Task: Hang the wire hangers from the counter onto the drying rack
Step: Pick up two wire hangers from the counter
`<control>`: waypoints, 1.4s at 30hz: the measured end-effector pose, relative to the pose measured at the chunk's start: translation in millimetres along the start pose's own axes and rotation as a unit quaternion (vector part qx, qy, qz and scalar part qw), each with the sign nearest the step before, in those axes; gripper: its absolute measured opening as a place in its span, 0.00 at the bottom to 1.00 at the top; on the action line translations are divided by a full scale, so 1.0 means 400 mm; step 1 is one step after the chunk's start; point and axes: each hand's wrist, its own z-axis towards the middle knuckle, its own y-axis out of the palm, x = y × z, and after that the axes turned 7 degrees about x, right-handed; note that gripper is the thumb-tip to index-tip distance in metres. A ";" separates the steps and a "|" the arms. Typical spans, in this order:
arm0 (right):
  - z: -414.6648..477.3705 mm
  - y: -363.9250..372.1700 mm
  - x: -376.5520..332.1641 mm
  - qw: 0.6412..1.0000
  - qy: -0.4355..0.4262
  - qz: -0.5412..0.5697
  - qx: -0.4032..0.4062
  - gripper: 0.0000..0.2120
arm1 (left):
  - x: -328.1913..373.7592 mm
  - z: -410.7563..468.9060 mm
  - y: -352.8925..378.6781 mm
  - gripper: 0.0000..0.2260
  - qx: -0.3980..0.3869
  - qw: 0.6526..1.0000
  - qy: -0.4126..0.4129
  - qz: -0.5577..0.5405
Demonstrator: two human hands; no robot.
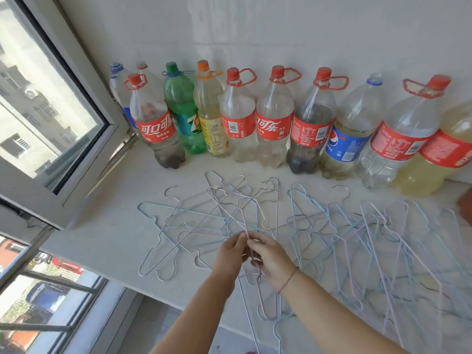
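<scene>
Hanger [259, 300] pinched, left hand [233, 254], right hand [270, 261]

bright daylight from window [48, 103] | soft shadows | wide-angle edge warp | slightly soft

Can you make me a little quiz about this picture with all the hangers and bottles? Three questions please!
1. True or false: the left hand and the right hand are lifting a bottle.
2. Pick one. The cap on the green bottle is: A red, B green, C orange.
3. Fill the gap: the wire hangers lie spread out on the white ____.

Key
1. False. Both hands pinch one of the wire hangers.
2. B
3. counter
</scene>
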 end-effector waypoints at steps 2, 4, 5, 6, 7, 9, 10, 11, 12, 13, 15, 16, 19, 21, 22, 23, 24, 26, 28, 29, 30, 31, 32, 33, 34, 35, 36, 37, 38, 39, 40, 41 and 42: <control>-0.013 -0.015 -0.013 1.000 0.001 0.021 -0.010 0.11 | 0.015 0.015 0.021 0.09 0.007 1.000 0.004 -0.013; -0.031 -0.039 -0.028 0.999 0.000 0.027 -0.016 0.11 | 0.024 0.028 0.040 0.08 0.023 1.000 0.017 0.001; -0.038 -0.054 -0.031 1.000 0.000 0.019 -0.019 0.11 | 0.028 0.031 0.050 0.08 0.022 1.000 0.023 0.003; -0.047 -0.070 -0.035 1.000 -0.001 0.011 -0.023 0.10 | 0.033 0.032 0.061 0.07 0.013 1.000 0.025 -0.001; -0.052 -0.087 -0.035 1.000 -0.002 0.003 -0.027 0.10 | 0.039 0.031 0.072 0.07 0.003 1.000 0.027 -0.003; -0.064 -0.118 -0.032 0.999 0.000 0.002 -0.035 0.09 | 0.048 0.024 0.091 0.07 -0.015 1.000 0.027 -0.002; -0.070 -0.132 -0.031 0.999 -0.001 0.008 -0.039 0.09 | 0.050 0.020 0.100 0.07 -0.022 0.999 0.026 0.000; -0.075 -0.148 -0.029 0.999 -0.006 0.010 -0.041 0.10 | 0.050 0.016 0.109 0.07 -0.028 0.999 0.024 0.003; -0.081 -0.165 -0.031 0.999 -0.013 0.013 -0.035 0.10 | 0.050 0.013 0.116 0.07 -0.030 0.999 0.025 0.008; -0.085 -0.187 -0.034 1.000 -0.024 0.005 -0.019 0.09 | 0.050 0.009 0.122 0.07 -0.032 0.999 0.028 0.011; -0.087 -0.250 -0.042 0.996 -0.050 -0.036 0.057 0.07 | 0.055 -0.002 0.132 0.07 -0.038 0.999 0.036 0.012; -0.085 -0.289 -0.044 0.991 -0.065 -0.057 0.106 0.08 | 0.059 -0.008 0.137 0.07 -0.041 0.998 0.039 0.011; -0.087 -0.428 -0.041 0.958 -0.095 -0.115 0.245 0.08 | 0.068 -0.027 0.152 0.08 -0.053 0.997 0.049 0.002; -0.104 -0.515 -0.039 0.936 -0.103 -0.142 0.306 0.06 | 0.069 -0.036 0.167 0.08 -0.061 0.997 0.054 0.002; -0.116 -0.553 -0.036 0.926 -0.107 -0.149 0.331 0.05 | 0.069 -0.042 0.175 0.08 -0.063 0.996 0.055 0.003; -0.131 -0.588 -0.034 0.916 -0.109 -0.155 0.354 0.05 | 0.068 -0.047 0.184 0.08 -0.066 0.996 0.058 0.005; -0.145 -0.621 -0.029 0.905 -0.108 -0.162 0.379 0.06 | 0.067 -0.052 0.195 0.08 -0.072 0.996 0.061 0.009; -0.170 -0.676 -0.016 0.886 -0.101 -0.170 0.420 0.09 | 0.065 -0.060 0.218 0.09 -0.083 0.994 0.068 0.020; -0.185 -0.724 -0.003 0.877 -0.090 -0.167 0.442 0.09 | 0.060 -0.070 0.247 0.10 -0.091 0.993 0.075 0.026; -0.186 -0.746 0.002 0.874 -0.080 -0.175 0.447 0.09 | 0.057 -0.075 0.263 0.09 -0.096 0.992 0.077 0.025; -0.180 -0.767 0.010 0.871 -0.064 -0.189 0.449 0.11 | 0.054 -0.081 0.278 0.10 -0.099 0.992 0.076 0.024; -0.173 -0.785 0.020 0.871 -0.048 -0.200 0.447 0.12 | 0.050 -0.089 0.292 0.10 -0.101 0.992 0.075 0.024; -0.165 -0.800 0.030 0.873 -0.037 -0.207 0.440 0.13 | 0.046 -0.097 0.305 0.10 -0.104 0.992 0.073 0.023; -0.157 -0.813 0.041 0.878 -0.032 -0.207 0.431 0.13 | 0.040 -0.103 0.318 0.10 -0.106 0.992 0.070 0.021; -0.151 -0.821 0.049 0.883 -0.025 -0.198 0.425 0.12 | 0.036 -0.110 0.331 0.10 -0.107 0.992 0.066 0.018; -0.146 -0.829 0.057 0.888 -0.018 -0.182 0.422 0.10 | 0.032 -0.117 0.343 0.10 -0.107 0.992 0.062 0.018; -0.143 -0.834 0.060 0.894 -0.010 -0.161 0.419 0.09 | 0.028 -0.124 0.354 0.10 -0.106 0.992 0.058 0.018; -0.139 -0.841 0.062 0.900 -0.003 -0.140 0.413 0.07 | 0.024 -0.131 0.364 0.10 -0.106 0.993 0.056 0.019; -0.138 -0.845 0.060 0.906 0.006 -0.114 0.407 0.08 | 0.021 -0.138 0.373 0.10 -0.104 0.993 0.054 0.022; -0.135 -0.851 0.057 0.913 0.020 -0.085 0.399 0.10 | 0.018 -0.144 0.381 0.10 -0.101 0.993 0.054 0.025; -0.134 -0.856 0.053 0.918 0.036 -0.056 0.391 0.11 | 0.016 -0.150 0.388 0.09 -0.098 0.993 0.054 0.027; -0.134 -0.860 0.049 0.921 0.050 -0.031 0.384 0.10 | 0.014 -0.154 0.394 0.09 -0.096 0.993 0.053 0.030; -0.140 -0.863 0.042 0.925 0.059 -0.013 0.374 0.10 | 0.013 -0.158 0.400 0.08 -0.095 0.994 0.052 0.032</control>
